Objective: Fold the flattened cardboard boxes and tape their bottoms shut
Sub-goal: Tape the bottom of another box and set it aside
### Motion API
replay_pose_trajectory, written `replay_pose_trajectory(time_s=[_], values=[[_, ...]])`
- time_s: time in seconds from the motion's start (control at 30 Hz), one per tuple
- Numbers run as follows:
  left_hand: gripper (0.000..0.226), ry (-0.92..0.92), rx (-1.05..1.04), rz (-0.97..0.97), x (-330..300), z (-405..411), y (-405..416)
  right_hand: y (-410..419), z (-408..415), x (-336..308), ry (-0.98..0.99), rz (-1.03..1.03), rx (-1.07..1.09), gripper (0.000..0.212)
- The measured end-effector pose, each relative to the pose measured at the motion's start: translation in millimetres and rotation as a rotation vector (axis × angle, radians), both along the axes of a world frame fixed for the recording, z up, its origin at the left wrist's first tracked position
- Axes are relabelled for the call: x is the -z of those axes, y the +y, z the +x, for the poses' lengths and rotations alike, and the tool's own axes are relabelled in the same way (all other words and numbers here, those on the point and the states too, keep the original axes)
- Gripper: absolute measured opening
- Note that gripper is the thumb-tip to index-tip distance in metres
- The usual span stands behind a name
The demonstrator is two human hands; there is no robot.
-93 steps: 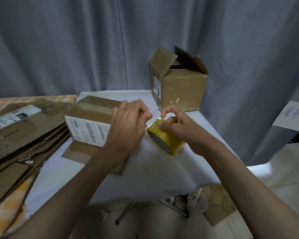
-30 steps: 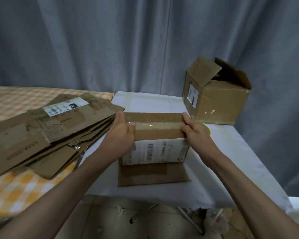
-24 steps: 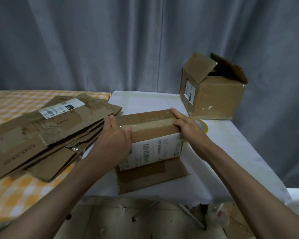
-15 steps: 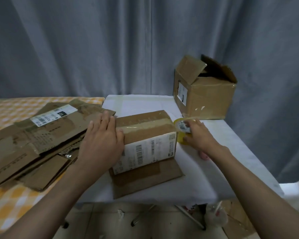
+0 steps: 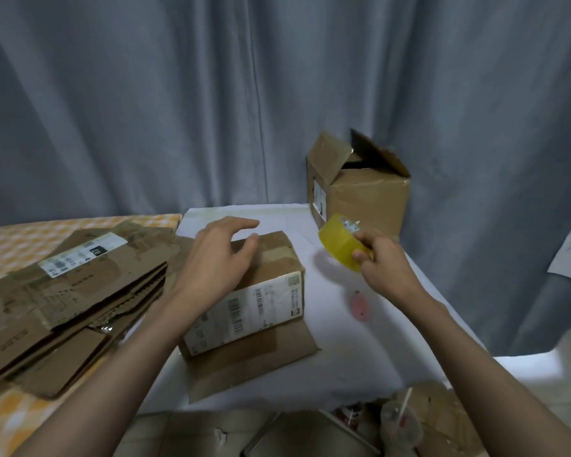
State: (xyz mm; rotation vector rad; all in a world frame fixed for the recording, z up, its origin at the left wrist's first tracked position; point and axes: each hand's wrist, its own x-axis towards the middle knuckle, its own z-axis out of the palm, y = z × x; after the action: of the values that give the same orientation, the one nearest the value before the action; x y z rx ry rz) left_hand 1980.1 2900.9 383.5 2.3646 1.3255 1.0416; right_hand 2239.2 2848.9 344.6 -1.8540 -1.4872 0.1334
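Observation:
A small folded cardboard box with a white shipping label on its near side stands bottom-up on the white table, a strip of clear tape across its top. My left hand hovers over the box's top with fingers spread, its thumb touching the cardboard. To the right of the box, above the table, my right hand grips a yellow tape roll. A pile of flattened cardboard boxes lies at the left.
A larger folded box with open top flaps stands at the table's back right corner. A small pink object lies on the table under my right hand. Grey curtains hang behind. Cups and cardboard scraps sit on the floor.
My right hand has picked the yellow tape roll up off the table and lifted it to the right of the box. My left hand has risen off the box's left end and spread its fingers.

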Motion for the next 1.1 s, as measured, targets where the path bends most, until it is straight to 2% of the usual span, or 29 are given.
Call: replay_pose_trajectory(time_s=[0.2,0.33,0.5,0.63,0.9,1.0,1.1], values=[[0.032,-0.043,0.285,-0.133,-21.0,67.1,5.5,-41.5,-1.6,-13.9,0.116,0.065,-0.116,0.026],[0.031,-0.036,0.374,-0.181,-15.7,88.8,7.4,-53.1,-2.2,-18.4,0.155,0.079,-0.176,0.028],[0.016,-0.223,0.385,-0.129,-11.9,88.7,2.7,-56.3,-4.1,-22.6,0.185,0.073,-0.215,0.029],[0.014,-0.339,0.38,-0.093,-12.8,87.0,-5.5,-57.6,-6.9,-27.1,0.237,0.062,-0.23,0.027],[0.007,-0.415,0.247,0.006,-7.8,90.4,-17.8,-63.4,-13.4,-34.2,0.304,0.024,-0.255,0.02],[0.012,-0.433,0.215,-0.109,-8.3,89.7,-17.4,-63.4,-15.1,-36.6,0.29,0.007,-0.223,0.013],[0.014,-0.423,0.259,-0.337,-14.0,83.9,-12.9,-61.0,-13.3,-34.3,0.356,-0.024,-0.166,0.033]])
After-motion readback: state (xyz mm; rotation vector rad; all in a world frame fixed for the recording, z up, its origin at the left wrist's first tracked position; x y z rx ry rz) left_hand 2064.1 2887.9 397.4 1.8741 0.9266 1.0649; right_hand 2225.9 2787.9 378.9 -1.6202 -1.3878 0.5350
